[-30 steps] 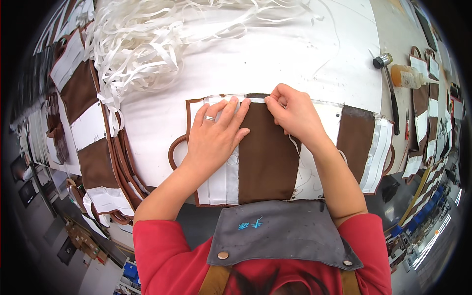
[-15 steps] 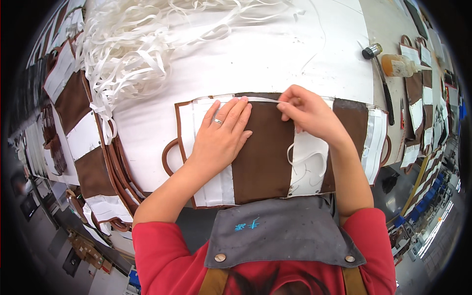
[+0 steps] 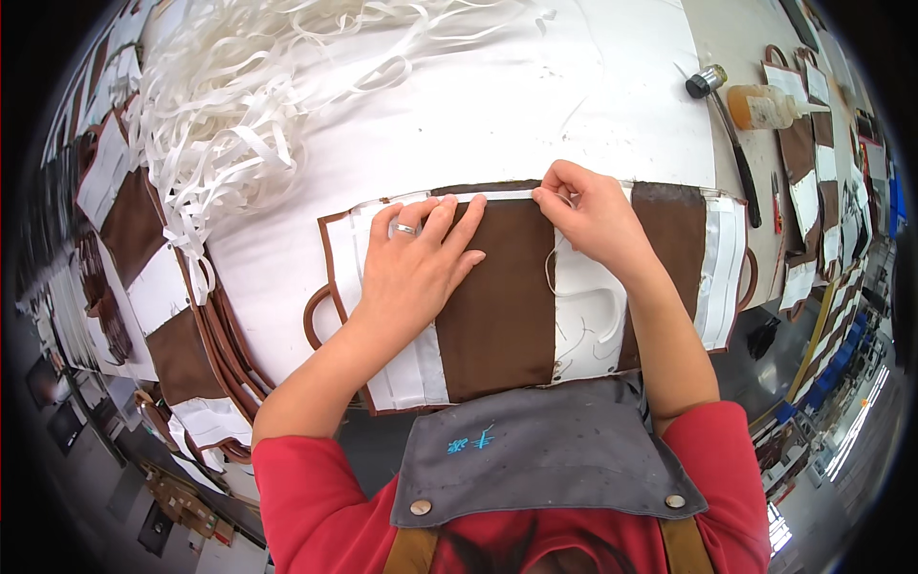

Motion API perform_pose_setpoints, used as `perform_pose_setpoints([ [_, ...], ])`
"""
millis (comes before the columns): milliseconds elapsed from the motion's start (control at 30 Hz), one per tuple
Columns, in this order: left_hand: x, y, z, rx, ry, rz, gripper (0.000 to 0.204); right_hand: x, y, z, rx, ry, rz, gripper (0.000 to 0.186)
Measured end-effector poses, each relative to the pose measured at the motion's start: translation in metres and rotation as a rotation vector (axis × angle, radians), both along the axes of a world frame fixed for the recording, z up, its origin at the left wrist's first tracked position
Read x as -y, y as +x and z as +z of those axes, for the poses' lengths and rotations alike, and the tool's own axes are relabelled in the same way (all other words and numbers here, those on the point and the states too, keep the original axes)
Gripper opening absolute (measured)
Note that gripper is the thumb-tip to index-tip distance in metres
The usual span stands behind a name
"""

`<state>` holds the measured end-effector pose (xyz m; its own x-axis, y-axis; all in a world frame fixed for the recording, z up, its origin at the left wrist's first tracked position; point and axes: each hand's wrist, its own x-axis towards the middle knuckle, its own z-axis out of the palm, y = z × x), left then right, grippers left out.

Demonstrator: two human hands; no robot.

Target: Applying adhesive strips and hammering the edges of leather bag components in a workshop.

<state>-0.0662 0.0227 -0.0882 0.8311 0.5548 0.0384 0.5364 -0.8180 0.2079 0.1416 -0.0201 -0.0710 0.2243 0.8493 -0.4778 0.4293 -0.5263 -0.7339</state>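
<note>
A brown and white striped panel (image 3: 497, 316) with brown edging and a loop handle at each side lies flat in front of me. Along its far edge runs a narrow white tape (image 3: 512, 195). My left hand (image 3: 421, 249) presses on the tape and panel with fingers spread flat. To its right, my right hand (image 3: 588, 210) pinches the tape between thumb and forefinger. The tape's loose end (image 3: 604, 320) curls down over the white stripe below that hand.
A tangled heap of white tape (image 3: 229, 124) covers the table's far left. Stacked striped panels (image 3: 182, 354) lie at the left. A hammer (image 3: 732, 134), a bottle of amber liquid (image 3: 763, 106) and a red-handled tool (image 3: 776, 212) lie at the right. More panels (image 3: 801, 163) sit beyond them.
My left hand's fingers have spread and shifted slightly along the tape. The right hand still pinches the tape at the far edge. The whole view has shifted a little.
</note>
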Motion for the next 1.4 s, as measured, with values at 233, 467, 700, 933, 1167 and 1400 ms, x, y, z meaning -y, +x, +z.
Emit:
perform_pose_setpoints([
  [233, 0.005, 0.022, 0.002, 0.042, -0.011, -0.152, 0.05, 0.001, -0.006, -0.005, 0.226, 0.102, 0.105, 0.015],
  [467, 0.008, 0.027, -0.005, 0.081, -0.062, -0.183, 0.049, 0.02, 0.029, 0.004, -0.276, -0.068, -0.081, 0.016],
  [700, 0.008, 0.029, -0.004, 0.075, -0.08, -0.162, 0.053, 0.029, 0.033, 0.002, -0.126, -0.068, -0.197, 0.016],
  [933, 0.012, 0.036, -0.003, 0.052, -0.047, -0.117, 0.057, 0.026, 0.023, -0.005, 0.106, 0.056, -0.123, 0.014],
  [1167, 0.011, 0.057, 0.0, -0.019, -0.006, -0.129, 0.054, 0.026, 0.012, -0.011, 0.497, 0.151, 0.038, 0.01],
  [1400, 0.018, 0.066, -0.01, 0.072, 0.019, -0.257, 0.051, 0.032, 0.05, -0.004, -0.256, -0.017, -0.083, 0.015],
])
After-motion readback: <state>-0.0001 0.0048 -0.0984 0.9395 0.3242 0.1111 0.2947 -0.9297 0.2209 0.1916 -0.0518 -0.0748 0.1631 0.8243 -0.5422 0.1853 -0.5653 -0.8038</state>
